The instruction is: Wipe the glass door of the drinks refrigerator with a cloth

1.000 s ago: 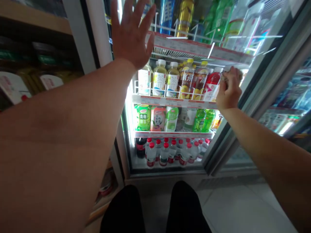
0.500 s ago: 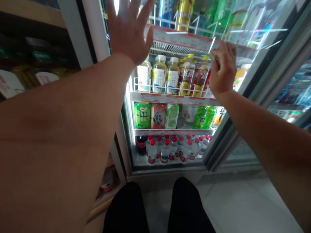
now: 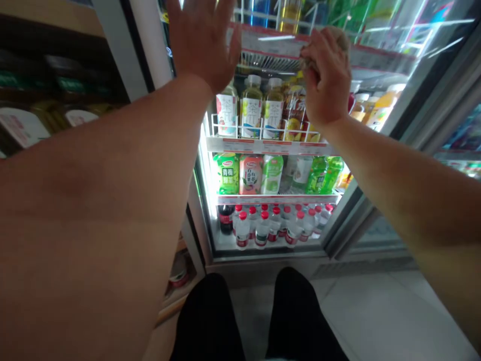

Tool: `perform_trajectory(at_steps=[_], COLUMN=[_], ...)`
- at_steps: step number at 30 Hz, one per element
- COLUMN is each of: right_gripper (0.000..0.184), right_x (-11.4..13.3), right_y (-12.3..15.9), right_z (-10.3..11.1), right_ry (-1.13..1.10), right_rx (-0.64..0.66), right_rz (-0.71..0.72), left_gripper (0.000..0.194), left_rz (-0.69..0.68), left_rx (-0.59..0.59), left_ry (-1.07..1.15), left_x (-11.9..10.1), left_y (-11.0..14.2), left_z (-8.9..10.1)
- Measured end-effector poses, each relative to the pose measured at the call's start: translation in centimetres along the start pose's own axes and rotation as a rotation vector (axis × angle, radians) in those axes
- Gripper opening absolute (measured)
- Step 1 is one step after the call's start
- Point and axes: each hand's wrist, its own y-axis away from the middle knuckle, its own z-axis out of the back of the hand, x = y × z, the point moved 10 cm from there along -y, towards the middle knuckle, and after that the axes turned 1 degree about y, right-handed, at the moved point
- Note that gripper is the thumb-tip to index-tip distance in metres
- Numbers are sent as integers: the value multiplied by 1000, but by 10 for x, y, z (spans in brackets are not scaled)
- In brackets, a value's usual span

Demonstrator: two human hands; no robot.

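My left hand [image 3: 205, 42] is raised with its fingers spread, palm toward the open drinks fridge's upper left, holding nothing. My right hand [image 3: 326, 82] is closed round a small beige wad [image 3: 340, 36] that looks like a cloth. It presses against the red-and-white price strip [image 3: 278, 47] on the front of an upper shelf. Just below both hands stand pale tea bottles [image 3: 251, 108] with white caps, and yellow-labelled bottles beside them, partly hidden by my right hand.
Lower shelves hold green and pink bottles [image 3: 227, 173] and red-capped water bottles [image 3: 263, 228]. The glass fridge door [image 3: 394, 100] stands open to the right. A dark shelf unit with jars [image 3: 56, 115] is at left. My black-clad legs [image 3: 210, 321] stand on pale floor tiles [image 3: 376, 321].
My right hand has moved up and to the left with the wad, from the tea-bottle shelf's right end to the price strip above. My left hand stays raised and open.
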Motion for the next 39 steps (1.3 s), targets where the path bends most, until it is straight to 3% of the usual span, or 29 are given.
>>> perform_trajectory(at_steps=[3,9,14,16,21,27,30,32,34,37,39], right_gripper=[26,22,25,28,38,40,38,39,39,40,38], right_x=[12,45,45,57,86,95,113,117,110,92,96], right_y=[1,10,-3,1,17,55,66,57,36,18,20], right_z=[-9,-25,-24,-32,-55,-63,-70,-67,-59,-48,-50], right_ry=[34,-140,-61,-19,-24,-50,-56,-57,-58,-44,-22], right_rx=[-33,148,59,59,186,300,483,548,492,346,381], right_rz=[-14,175,63,110,402,354,472,541,472,249,255], left_gripper=[58,57,57,57,59,58,60,59,59,61,62], left_rz=[2,48,6,-12,-53,-143,-147,-122,-105,-106,-128], left_rx=[17,82,60,53,-11,-135,-190,-206,-206,-248,-281], left_ry=[-6,-38,-43,-52,-89,-197,-253,-291,-336,-404,-415], left_x=[-2,-3,-2,-2,3,12,11,10,8,5,3], left_y=[0,0,1,1,-1,-6,-6,-4,-1,3,5], left_z=[1,0,1,0,-5,-15,-14,-9,-4,3,5])
